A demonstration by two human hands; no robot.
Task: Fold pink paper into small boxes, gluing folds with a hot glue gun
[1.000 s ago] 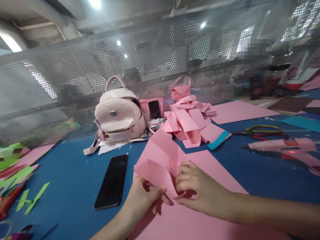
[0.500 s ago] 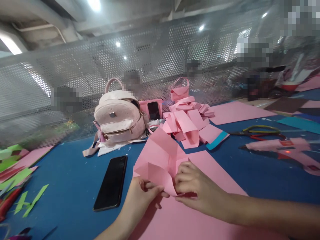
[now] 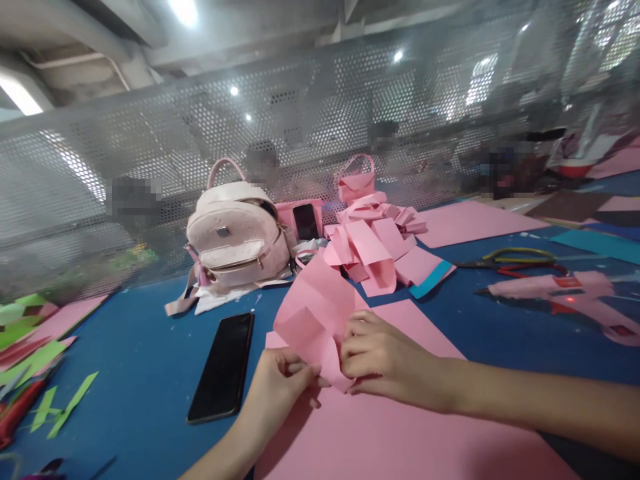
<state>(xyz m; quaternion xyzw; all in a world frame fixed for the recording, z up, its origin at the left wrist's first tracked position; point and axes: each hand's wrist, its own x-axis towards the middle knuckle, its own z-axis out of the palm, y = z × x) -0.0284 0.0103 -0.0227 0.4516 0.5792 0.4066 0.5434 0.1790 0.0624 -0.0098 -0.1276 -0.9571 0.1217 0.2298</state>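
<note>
A folded piece of pink paper stands partly upright between my two hands, with its creased flaps curling toward me. My left hand pinches its lower left edge between thumb and fingers. On the other side my right hand has its fingers bent over the paper's right edge, and the thumb lies low along the bottom. The fingertips of that hand are partly hidden by the paper. Underneath, a large pink sheet lies flat on the blue table.
A black phone lies left of my hands. Behind stand a pale backpack and a heap of pink paper pieces. Scissors and a pink glue gun lie right. Green paper strips and red-handled cutters lie left.
The flaps of the pink paper have shifted and folded in more between my hands. My right hand has moved slightly left and up; the left keeps its pinch.
</note>
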